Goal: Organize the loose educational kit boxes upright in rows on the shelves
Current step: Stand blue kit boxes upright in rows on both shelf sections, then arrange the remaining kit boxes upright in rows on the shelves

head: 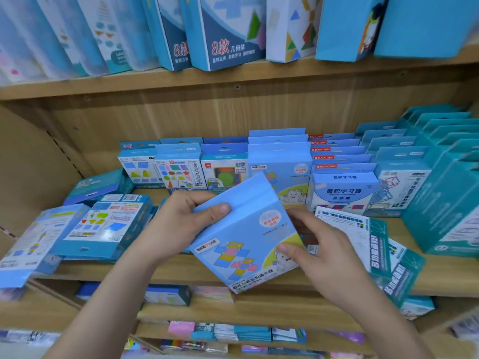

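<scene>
A light blue kit box (241, 229) with a bear and coloured squares on its face is held tilted in front of the middle shelf (440, 278). My left hand (181, 224) grips its upper left edge, thumb on the front. My right hand (318, 252) pinches its lower right corner. Behind it, several matching light blue boxes (280, 161) stand upright in a row. More upright rows (344, 182) fill the shelf's back and right. Loose boxes (103, 224) lie flat on the left. Two teal and white boxes (375, 244) lie flat on the right.
Tall boxes (223, 32) stand on the upper shelf. The wooden side panel (31, 161) closes the left end. Lower shelves (233, 330) hold small flat packs. A bare strip of shelf board shows in front of the upright rows.
</scene>
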The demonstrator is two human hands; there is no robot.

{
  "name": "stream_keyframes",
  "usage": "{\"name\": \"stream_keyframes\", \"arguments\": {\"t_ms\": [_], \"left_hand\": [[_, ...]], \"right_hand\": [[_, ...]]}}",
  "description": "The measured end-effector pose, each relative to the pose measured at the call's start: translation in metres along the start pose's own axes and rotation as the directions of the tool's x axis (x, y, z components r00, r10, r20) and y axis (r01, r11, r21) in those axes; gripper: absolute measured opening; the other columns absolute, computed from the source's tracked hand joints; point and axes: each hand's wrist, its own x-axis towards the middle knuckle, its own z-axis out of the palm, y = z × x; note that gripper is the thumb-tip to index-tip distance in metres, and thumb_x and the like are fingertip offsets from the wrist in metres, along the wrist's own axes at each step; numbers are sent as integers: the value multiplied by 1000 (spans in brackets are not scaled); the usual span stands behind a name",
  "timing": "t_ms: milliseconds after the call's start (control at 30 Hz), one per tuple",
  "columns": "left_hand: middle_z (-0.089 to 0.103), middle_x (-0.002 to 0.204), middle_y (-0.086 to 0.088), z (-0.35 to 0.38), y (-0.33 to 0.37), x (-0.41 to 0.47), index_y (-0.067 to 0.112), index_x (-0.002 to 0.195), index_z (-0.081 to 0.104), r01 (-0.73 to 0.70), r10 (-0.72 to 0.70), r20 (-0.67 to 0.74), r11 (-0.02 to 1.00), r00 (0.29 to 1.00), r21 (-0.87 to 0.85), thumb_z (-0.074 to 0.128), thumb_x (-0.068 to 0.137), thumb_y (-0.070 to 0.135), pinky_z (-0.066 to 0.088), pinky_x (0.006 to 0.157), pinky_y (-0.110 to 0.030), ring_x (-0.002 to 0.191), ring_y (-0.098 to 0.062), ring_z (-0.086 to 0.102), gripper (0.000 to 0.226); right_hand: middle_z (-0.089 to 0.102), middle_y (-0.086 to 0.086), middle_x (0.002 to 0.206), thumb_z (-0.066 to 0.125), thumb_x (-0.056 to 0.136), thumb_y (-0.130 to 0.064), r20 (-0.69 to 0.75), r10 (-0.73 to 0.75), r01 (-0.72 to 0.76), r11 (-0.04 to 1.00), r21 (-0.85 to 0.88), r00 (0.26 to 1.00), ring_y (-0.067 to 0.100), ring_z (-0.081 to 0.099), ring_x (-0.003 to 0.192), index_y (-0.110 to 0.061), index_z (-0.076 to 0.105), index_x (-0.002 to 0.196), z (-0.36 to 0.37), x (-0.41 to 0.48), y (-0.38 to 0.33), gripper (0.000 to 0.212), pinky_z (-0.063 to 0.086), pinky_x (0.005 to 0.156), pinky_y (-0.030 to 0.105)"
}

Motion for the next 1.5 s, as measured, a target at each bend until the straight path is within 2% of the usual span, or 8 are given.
{"name": "stream_keyframes", "arguments": {"t_ms": [100, 267, 467, 633, 900, 1100, 1267, 1500], "left_hand": [[75, 82, 0, -5, -4, -1, 18, 90, 73, 5, -18, -90, 990, 996, -143, 67, 73, 27, 54, 59, -23, 72, -15, 70, 21], [74, 100, 3, -13, -8, 0, 22, 108, 64, 35, -25, 59, 986, 998, -161, 77, 67, 29, 54, 73, -19, 94, -13, 70, 44], [73, 98, 6, 13, -12, 39, 21, 103, 62, -39, 7, -213, 988, 977, -148, 63, 86, 2, 58, 75, -26, 94, -10, 69, 26], [70, 104, 4, 34, -29, 91, 20, 106, 60, -18, 28, -221, 999, 975, 48, 65, 87, 5, 55, 86, -43, 99, -13, 67, 25], [70, 104, -9, 68, -52, 121, 11, 128, 50, 64, 72, -327, 921, 942, 385, 63, 90, 22, 38, 68, -27, 97, -27, 63, 41], [71, 104, -3, 84, -54, 120, 17, 127, 49, 22, 94, -320, 939, 943, 342, 65, 88, 23, 52, 79, -39, 97, -25, 65, 43], [69, 105, -3, 89, -54, 120, 16, 133, 42, 47, 98, -324, 910, 941, 412, 66, 86, 31, 53, 73, -38, 94, -26, 65, 54], [68, 91, -11, 97, -47, 113, 19, 150, 15, 117, 52, -352, 889, 934, 442, 59, 92, 28, 36, 57, -29, 84, -32, 65, 74]], "right_hand": [[64, -30, 97, 74, 80, -20, -9, 29, -29, 1000, 8, 1000, -8, 59, 94, -46, 51, 98, 2, 2, 6, 39, 50, 85, 24], [63, -28, 101, 71, 83, -22, -59, 67, -64, 997, 47, 996, -10, 58, 97, -48, 46, 101, -5, 16, 6, 40, 50, 89, 26], [46, -11, 138, 57, 92, -32, -177, 24, -54, 984, -169, 984, 10, 41, 127, -30, 42, 137, -20, 30, 16, 47, 36, 106, 33], [20, 1, 157, 56, 92, -30, -198, 69, -154, 875, -460, 978, 19, 14, 144, -22, 25, 148, -45, 37, 34, 64, 14, 113, 28], [1, 2, 160, 44, 97, -33, -112, 117, -161, 787, -596, 987, 18, -3, 147, -21, 10, 151, -55, 42, 49, 65, 3, 115, 26], [24, 11, 155, 55, 91, -26, -135, 69, -143, 714, -685, 988, 29, 16, 144, -15, 33, 145, -52, 44, 56, 60, 22, 114, 38], [45, 14, 139, 68, 80, -18, -178, 12, -134, 708, -694, 984, 33, 36, 132, -13, 48, 135, -52, 47, 63, 59, 39, 104, 43], [31, 9, 149, 60, 88, -24, -183, 23, -144, 716, -683, 983, 27, 20, 140, -18, 36, 143, -50, 43, 65, 61, 35, 107, 41]]}}
